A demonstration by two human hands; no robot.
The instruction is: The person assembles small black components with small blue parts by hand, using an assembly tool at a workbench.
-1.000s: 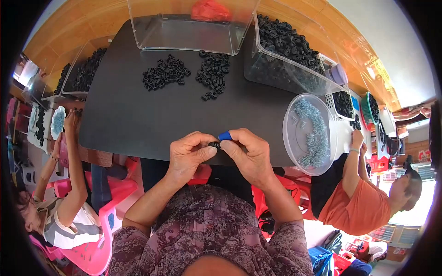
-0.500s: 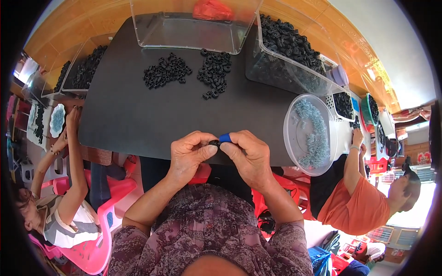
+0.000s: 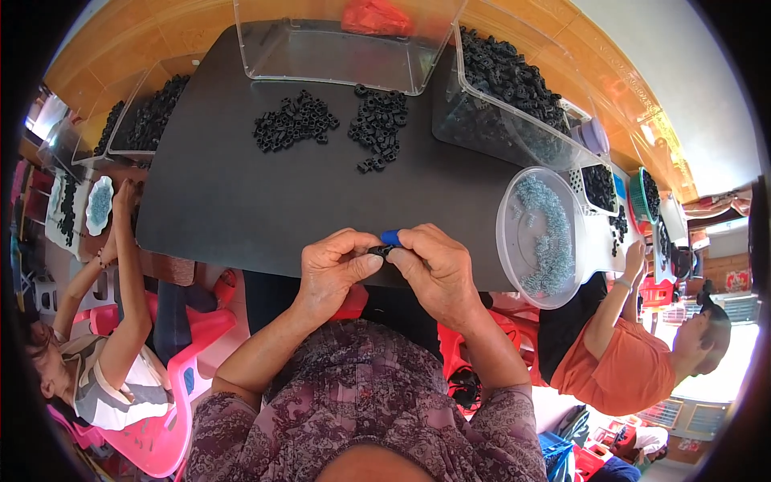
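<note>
Close to the near edge of the dark table (image 3: 241,205), my two hands meet around a small black plastic part (image 3: 380,251). My left hand (image 3: 336,267) pinches it between thumb and forefinger. From the other side, my right hand (image 3: 434,269) grips it too, with a blue cover (image 3: 390,238) on the forefinger. Fingertips hide most of the part. Right of my hands is a round clear tub (image 3: 507,241) holding many small pale-blue translucent pieces (image 3: 550,241). Two heaps of black parts, a left heap (image 3: 295,122) and a right heap (image 3: 377,128), lie farther back.
At the back stand a clear bin (image 3: 337,68) with a red bag (image 3: 376,18) in it and, right of it, a bin (image 3: 522,128) full of black parts. Co-workers sit at both sides, one in an orange top (image 3: 614,365), one beside a pink chair (image 3: 181,402).
My hands stay together and the black part has turned slightly between my fingertips. The right co-worker's hand has shifted toward the near side. The whole view has moved a little.
</note>
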